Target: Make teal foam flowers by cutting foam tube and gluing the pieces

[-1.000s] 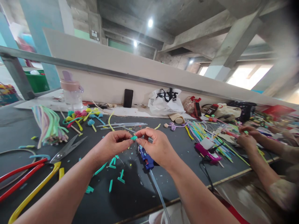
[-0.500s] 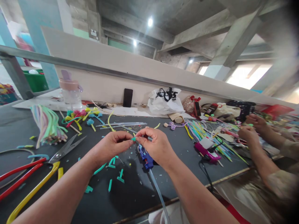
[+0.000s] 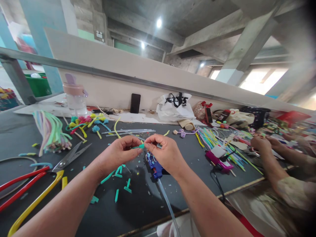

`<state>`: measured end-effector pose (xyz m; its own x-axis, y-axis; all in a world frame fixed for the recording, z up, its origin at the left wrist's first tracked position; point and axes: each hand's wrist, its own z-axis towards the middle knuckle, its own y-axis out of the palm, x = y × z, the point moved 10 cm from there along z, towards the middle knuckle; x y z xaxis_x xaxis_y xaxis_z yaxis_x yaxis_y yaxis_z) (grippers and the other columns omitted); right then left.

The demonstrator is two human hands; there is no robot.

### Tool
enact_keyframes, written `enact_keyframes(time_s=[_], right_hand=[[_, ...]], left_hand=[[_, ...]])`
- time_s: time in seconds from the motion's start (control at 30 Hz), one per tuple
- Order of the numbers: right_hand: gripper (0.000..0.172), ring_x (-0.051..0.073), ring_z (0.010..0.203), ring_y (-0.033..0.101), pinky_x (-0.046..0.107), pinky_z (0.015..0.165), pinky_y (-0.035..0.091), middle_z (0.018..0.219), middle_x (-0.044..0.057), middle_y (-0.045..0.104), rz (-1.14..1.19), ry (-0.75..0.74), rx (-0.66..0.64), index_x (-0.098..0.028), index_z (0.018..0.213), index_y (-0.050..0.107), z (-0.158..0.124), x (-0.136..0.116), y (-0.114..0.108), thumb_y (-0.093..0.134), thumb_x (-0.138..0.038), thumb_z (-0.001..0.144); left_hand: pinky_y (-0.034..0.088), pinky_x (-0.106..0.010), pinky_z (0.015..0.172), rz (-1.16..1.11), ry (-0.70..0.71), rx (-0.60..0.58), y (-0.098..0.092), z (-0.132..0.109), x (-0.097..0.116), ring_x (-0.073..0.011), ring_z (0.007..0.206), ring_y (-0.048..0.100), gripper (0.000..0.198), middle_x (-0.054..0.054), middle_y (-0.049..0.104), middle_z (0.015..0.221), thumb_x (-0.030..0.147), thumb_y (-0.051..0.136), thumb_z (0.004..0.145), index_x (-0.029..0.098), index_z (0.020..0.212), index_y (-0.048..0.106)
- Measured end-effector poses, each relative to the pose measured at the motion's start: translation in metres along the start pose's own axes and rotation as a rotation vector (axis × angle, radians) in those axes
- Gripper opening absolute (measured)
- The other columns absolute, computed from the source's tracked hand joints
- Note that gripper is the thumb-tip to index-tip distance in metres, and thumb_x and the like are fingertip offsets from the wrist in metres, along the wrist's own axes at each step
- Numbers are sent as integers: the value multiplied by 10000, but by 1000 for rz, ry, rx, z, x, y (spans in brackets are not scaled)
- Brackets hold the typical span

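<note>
A small teal fuzzy piece (image 3: 141,146), apparently cut pipe cleaner, sits between my hands over the dark table. The thumb and fingers of my left hand (image 3: 122,152) pinch it. My right hand (image 3: 166,154) closes its thumb and forefinger on its right end; the fingertips partly cover it. Below my right hand lies a blue glue gun (image 3: 156,168), with a long clear glue stick (image 3: 168,200) running from its back toward the table edge. Several teal cut pieces (image 3: 127,188) are scattered on the table below my left hand.
Large scissors (image 3: 63,163) with red and yellow handles lie open at left. Behind them are a pipe cleaner bundle (image 3: 50,131) and a bottle (image 3: 74,100). A phone (image 3: 135,103) leans against the partition. At right are a magenta glue gun (image 3: 218,161) and another person's hands (image 3: 261,143).
The teal piece shows a little more between my fingertips, and my fingers have shifted slightly. The other person's hands at right have moved lower and to the left.
</note>
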<state>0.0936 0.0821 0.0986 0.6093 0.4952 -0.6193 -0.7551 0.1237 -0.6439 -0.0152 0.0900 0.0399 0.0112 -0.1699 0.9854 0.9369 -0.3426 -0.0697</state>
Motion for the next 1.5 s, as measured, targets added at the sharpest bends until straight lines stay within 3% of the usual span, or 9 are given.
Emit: enact_keyframes(time_s=[0.43,0.57,0.8,1.0,1.2,1.5], right_hand=[[69,126,634,555,228,614,417,655,9,636,44,53,-27,-152,705,659,-1,4,4,608,-170,747],[74,119,609,543,229,608,417,650,0,636,38,72,-13,-162,723,666,0,9,2,604,-188,754],[73,129,629,561,232,602,429,671,4,650,60,94,7,-171,740,667,1,11,0,598,-189,751],[74,126,641,559,234,633,435,661,-4,642,41,57,1,-168,715,652,-1,5,1,590,-182,755],[79,124,623,551,232,628,428,647,-5,624,38,36,2,-162,713,642,-1,5,3,585,-195,758],[98,110,555,515,216,564,396,575,-22,586,11,52,51,-169,664,620,-2,7,1,571,-193,746]], left_hand=[[260,-156,405,39,-6,-32,0,1,-4,-44,472,335,180,74,443,560,325,605,778,160,848,625],[267,-154,384,-1,-25,-17,-1,0,-6,-37,439,343,203,78,479,593,287,636,751,180,912,573],[251,-152,373,-70,-23,-9,-3,3,-11,-40,396,329,206,107,420,499,280,662,726,198,823,499],[274,-157,394,47,-1,75,-8,2,-8,-47,432,354,203,89,453,547,268,682,694,187,788,522],[253,-169,400,82,40,65,-7,2,-6,-55,430,333,131,90,425,515,291,631,745,189,763,550],[341,-194,527,413,255,139,-6,-2,14,-98,581,440,140,32,543,624,281,569,786,173,722,630]])
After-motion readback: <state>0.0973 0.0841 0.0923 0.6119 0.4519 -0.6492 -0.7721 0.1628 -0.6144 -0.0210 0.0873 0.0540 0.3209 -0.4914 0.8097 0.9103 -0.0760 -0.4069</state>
